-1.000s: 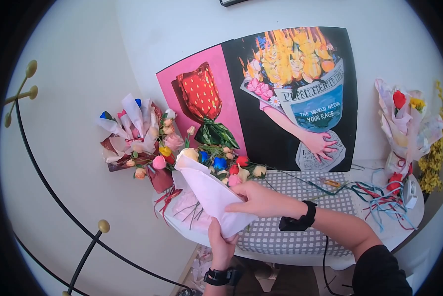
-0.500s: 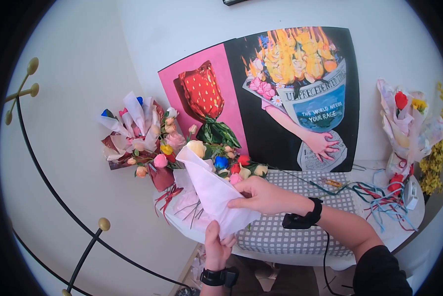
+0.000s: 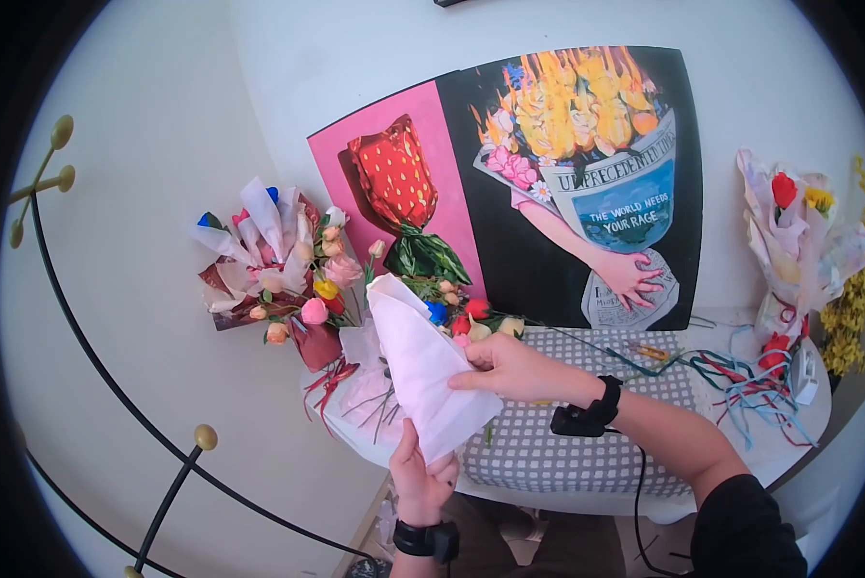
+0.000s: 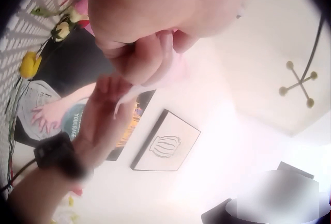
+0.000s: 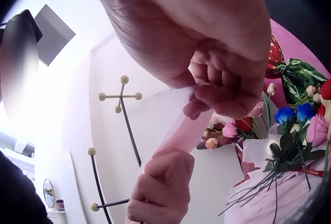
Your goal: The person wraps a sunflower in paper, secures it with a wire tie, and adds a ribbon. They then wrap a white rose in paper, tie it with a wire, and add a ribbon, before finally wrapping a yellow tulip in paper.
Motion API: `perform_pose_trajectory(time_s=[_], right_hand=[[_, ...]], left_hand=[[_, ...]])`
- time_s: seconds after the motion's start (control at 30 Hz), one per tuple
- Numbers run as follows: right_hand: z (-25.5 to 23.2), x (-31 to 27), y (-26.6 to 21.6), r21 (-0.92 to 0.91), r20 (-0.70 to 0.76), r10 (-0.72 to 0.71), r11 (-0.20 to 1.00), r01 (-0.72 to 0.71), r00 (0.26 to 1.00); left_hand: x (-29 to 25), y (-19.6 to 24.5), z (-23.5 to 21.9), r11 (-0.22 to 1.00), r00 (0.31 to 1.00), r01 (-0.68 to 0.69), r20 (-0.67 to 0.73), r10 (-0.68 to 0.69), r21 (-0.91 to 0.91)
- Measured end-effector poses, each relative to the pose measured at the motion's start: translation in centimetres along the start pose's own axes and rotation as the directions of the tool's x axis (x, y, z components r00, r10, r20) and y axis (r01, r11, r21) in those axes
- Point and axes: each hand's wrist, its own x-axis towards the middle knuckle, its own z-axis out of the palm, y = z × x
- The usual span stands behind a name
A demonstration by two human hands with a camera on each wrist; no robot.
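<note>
A sheet of pale pink wrapping paper (image 3: 423,371), folded into a loose cone, is held above the near left part of the table. My left hand (image 3: 425,479) grips the narrow lower end from below. On the right edge of the paper, my right hand (image 3: 514,368) pinches a fold between thumb and fingers. In the right wrist view the paper (image 5: 181,131) stretches between both hands. Just behind it lie several loose flowers, among them a blue rose (image 3: 437,312) and a red rose (image 3: 477,308). Whatever is inside the cone is hidden.
A wrapped bouquet (image 3: 259,260) stands at the left, another (image 3: 784,246) at the right. Tangled ribbons (image 3: 755,385) lie on the table's right end. A checked cloth (image 3: 587,424) covers the middle. Behind leans a painted board (image 3: 510,279). A black rack (image 3: 95,356) stands left.
The paper cone has swung more upright and slightly right. The cream rose seen at its upper edge is now hidden behind the paper. Both hands have risen a little, keeping their hold.
</note>
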Motion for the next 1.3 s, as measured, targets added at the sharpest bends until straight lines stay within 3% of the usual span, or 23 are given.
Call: perform_pose_trajectory(time_s=[0.1, 0.17, 0.23, 0.27, 0.33, 0.4, 0.47, 0.53, 0.6, 0.63, 0.67, 0.7, 0.77, 0.8, 0.87, 0.97, 1.0, 1.03, 1.07, 1.13, 1.2, 1.23, 1.3], right_hand=[[-0.1, 0.0, 0.0, -0.008, 0.033, 0.03, 1.0, -0.03, 0.999], [0.1, 0.0, 0.0, -0.016, 0.041, 0.059, 0.998, -0.058, 0.997], [1.0, 0.0, 0.2, 0.224, 0.023, 0.013, 0.974, -0.018, 1.0], [1.4, 0.0, 0.1, 0.225, 0.021, 0.012, 0.974, -0.017, 1.0], [1.9, -0.1, -0.5, 0.601, 0.122, 0.1, 0.784, -0.154, 0.987], [1.9, -0.1, -0.8, 0.582, 0.098, 0.084, 0.803, -0.125, 0.992], [1.8, 0.0, -0.9, 0.56, 0.075, 0.07, 0.822, -0.1, 0.995], [1.8, 0.1, -0.9, 0.468, -0.08, 0.127, 0.881, -0.075, 0.989], [1.2, 0.1, -0.9, 0.423, -0.105, 0.126, 0.903, -0.07, 0.986], [1.1, 0.1, -0.8, 0.377, -0.129, 0.123, 0.924, -0.067, 0.984], [1.1, 0.1, -0.5, 0.378, -0.13, 0.124, 0.923, -0.067, 0.984], [1.1, 0.2, -0.2, 0.346, -0.149, 0.104, 0.937, -0.047, 0.983], [1.3, 0.1, 0.0, 0.314, -0.168, 0.086, 0.949, -0.029, 0.982], [1.4, 0.1, 0.1, 0.28, -0.214, 0.07, 0.96, -0.007, 0.974], [1.5, 0.0, 0.1, 0.245, -0.26, 0.053, 0.969, 0.013, 0.964], [1.5, -0.1, -0.3, 0.186, -0.279, 0.037, 0.982, 0.016, 0.96], [1.4, -0.1, -0.4, 0.214, -0.255, 0.044, 0.977, 0.012, 0.966], [1.3, -0.1, -0.6, 0.242, -0.233, 0.05, 0.97, 0.008, 0.971], [1.1, -0.2, -0.9, 0.241, -0.235, 0.049, 0.971, 0.01, 0.971], [1.0, -0.2, -1.3, 0.379, -0.171, 0.204, 0.917, -0.127, 0.964], [0.8, -0.1, -1.1, 0.391, -0.159, 0.211, 0.911, -0.135, 0.964], [0.7, 0.0, -1.0, 0.401, -0.148, 0.219, 0.905, -0.144, 0.964], [0.7, 0.1, -0.8, 0.412, -0.128, 0.189, 0.903, -0.121, 0.974]], left_hand=[[-0.2, -0.1, 0.8, 0.991, 0.996, 0.087, -0.02, -0.089, -0.102], [-0.2, -0.3, 0.3, 0.98, 0.984, 0.138, 0.131, -0.119, -0.145], [-0.1, -0.3, -0.1, 0.974, 0.972, 0.158, 0.196, -0.126, -0.16], [-0.1, -0.2, -0.2, 0.968, 0.957, 0.178, 0.262, -0.129, -0.175], [-0.1, -0.2, -0.3, 0.95, 0.944, 0.224, 0.292, -0.156, -0.217], [-0.3, -0.2, 0.0, 0.927, 0.929, 0.269, 0.324, -0.179, -0.26], [-0.8, -0.3, 0.8, 0.966, 0.977, 0.188, 0.138, -0.165, -0.177], [-1.1, -0.8, 0.0, 0.989, 0.99, 0.121, 0.089, -0.113, -0.091], [-1.3, -1.0, -0.3, 0.998, 0.997, 0.056, 0.044, -0.056, 0.003], [-1.5, -0.9, 0.6, 0.968, 0.997, -0.031, 0.075, 0.013, 0.249], [-1.7, -1.1, 1.1, 0.872, 0.99, -0.122, 0.122, 0.072, 0.475], [-1.6, -1.5, 1.0, 0.872, 0.99, -0.119, 0.121, 0.069, 0.476], [-1.4, -2.7, 0.9, 0.469, 0.929, -0.283, 0.118, 0.35, 0.837], [-1.6, -3.0, 1.0, 0.47, 0.93, -0.281, 0.117, 0.349, 0.837], [-2.1, -3.3, 2.3, -0.161, 0.822, -0.261, 0.306, 0.481, 0.952], [-2.1, -3.1, 2.0, -0.267, 0.813, -0.155, 0.276, 0.512, 0.951], [-1.9, -3.1, 1.6, -0.267, 0.814, -0.157, 0.278, 0.511, 0.951], [-1.6, -2.8, 1.2, 0.162, 0.865, -0.187, 0.084, 0.494, 0.969], [-1.5, -2.4, 1.0, 0.562, 0.915, -0.168, -0.084, 0.395, 0.81], [-1.7, -1.2, 1.4, 0.633, 0.947, -0.181, -0.039, 0.318, 0.753], [-2.3, -0.4, 2.6, 0.871, 0.989, -0.109, -0.033, 0.142, 0.479], [-2.5, -0.2, 2.6, 0.871, 0.989, -0.11, -0.033, 0.143, 0.479], [-2.8, 0.1, 2.5, 0.96, 0.995, -0.049, -0.068, 0.07, 0.275]])
